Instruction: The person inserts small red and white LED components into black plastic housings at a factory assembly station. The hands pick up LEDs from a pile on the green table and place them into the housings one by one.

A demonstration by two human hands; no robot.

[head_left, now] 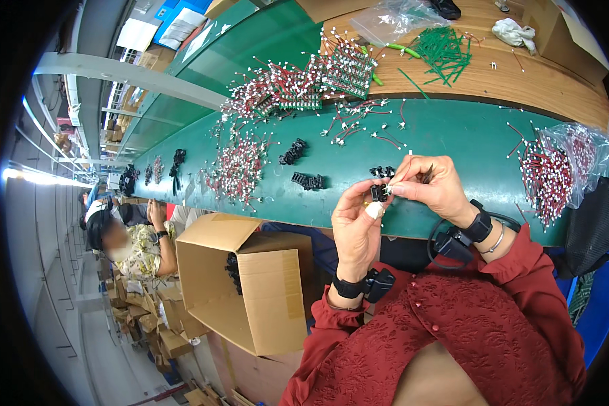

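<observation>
My left hand [357, 227] is closed on a small black plastic housing [379, 193] in front of me, near the bench's close edge. White wrapping covers its thumb tip. From the right, my right hand [434, 184] pinches a small wired part against the housing; the fingers mostly hide it, and a thin end with a white tip [410, 154] sticks up above them. Something dark, too small to name, shows among the right fingers. Just beyond my hands lie several more black housings [382, 172], with two clusters of black housings [308, 181] farther left.
On the green bench [345, 152] lie a heap of red-wired white connectors [237, 166], wired circuit boards [345, 71] and a plastic bag [589, 162] by more connectors. Green strips [443, 54] are on the wooden table. An open carton [271, 298] stands left; another person [142, 237] sits beyond.
</observation>
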